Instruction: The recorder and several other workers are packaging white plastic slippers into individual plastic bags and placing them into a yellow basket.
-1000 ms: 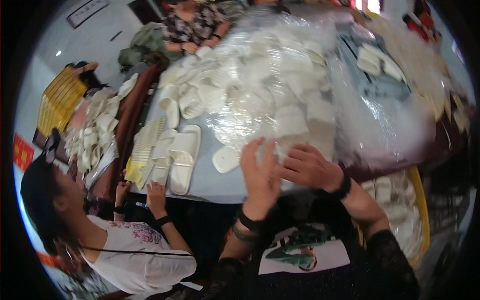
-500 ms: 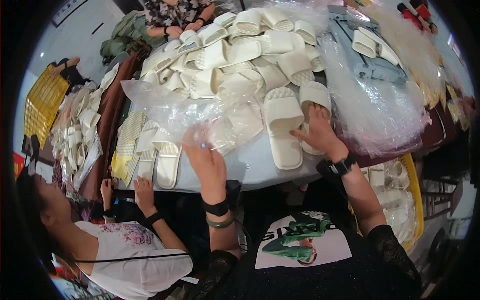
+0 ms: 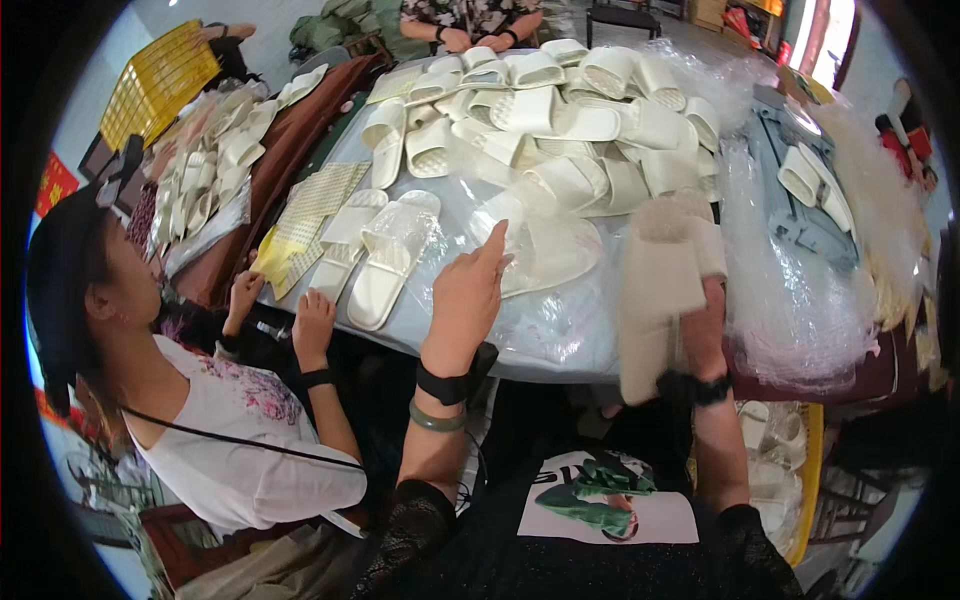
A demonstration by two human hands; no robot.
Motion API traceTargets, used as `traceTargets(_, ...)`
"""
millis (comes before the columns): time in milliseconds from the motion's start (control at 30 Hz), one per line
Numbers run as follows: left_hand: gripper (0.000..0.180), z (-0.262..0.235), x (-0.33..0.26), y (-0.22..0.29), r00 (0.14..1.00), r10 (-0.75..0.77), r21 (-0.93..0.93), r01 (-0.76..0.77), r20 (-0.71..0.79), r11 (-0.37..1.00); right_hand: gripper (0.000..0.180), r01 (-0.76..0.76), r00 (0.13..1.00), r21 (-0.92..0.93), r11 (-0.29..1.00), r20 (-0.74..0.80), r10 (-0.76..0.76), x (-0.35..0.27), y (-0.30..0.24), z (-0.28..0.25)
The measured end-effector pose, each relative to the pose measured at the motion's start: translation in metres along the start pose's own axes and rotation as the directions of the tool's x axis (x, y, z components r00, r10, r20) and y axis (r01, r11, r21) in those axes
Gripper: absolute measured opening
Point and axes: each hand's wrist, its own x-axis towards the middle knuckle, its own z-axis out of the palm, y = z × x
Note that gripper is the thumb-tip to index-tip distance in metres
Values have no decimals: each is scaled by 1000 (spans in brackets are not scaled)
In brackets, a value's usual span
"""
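My right hand (image 3: 704, 330) grips a pair of cream slippers (image 3: 658, 290), held upright and blurred, near the table's front edge. My left hand (image 3: 468, 295) reaches over clear plastic film (image 3: 545, 325) on the table, fingers stretched toward a bagged slipper (image 3: 540, 250). A large heap of cream slippers (image 3: 560, 110) covers the grey table (image 3: 420, 310) beyond both hands.
A person in a white floral top (image 3: 240, 430) sits at my left, hands (image 3: 310, 325) at the table edge beside a slipper pair (image 3: 385, 250) and yellow patterned sheets (image 3: 305, 215). Clear bags (image 3: 800, 290) pile at right. A yellow crate (image 3: 155, 85) and more slippers (image 3: 205, 170) lie far left.
My right hand has lifted the slipper pair off the table toward me. My left hand moved right and forward over the plastic. The view has shifted.
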Motion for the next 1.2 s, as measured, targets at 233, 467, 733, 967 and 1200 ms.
traceTargets(233, 54, 28, 27, 6, 944, 330, 87, -328, -10, 941, 47, -289, 949, 562, 775, 273, 155, -74, -85, -52)
traceTargets(467, 63, 38, 30, 45, 858, 463, -74, -459, 223, 885, 58, 356, 412, 62, 932, 885, -217, -38, -72, -39)
traceTargets(733, 63, 1, 13, 21, 886, 446, -119, -433, 127, 893, 42, 242, 673, -118, 963, 736, -79, -18, -49, -25)
traceTargets(967, 64, -5, 4, 58, 749, 561, -71, -577, 352, 814, 49, 511, 742, -351, 785, 641, -196, -20, -61, -5)
traceTargets(1200, 65, 16, -26, 49, 691, 638, -214, -603, 339, 768, 52, 369, 762, -250, 895, 633, -137, -33, -60, 9)
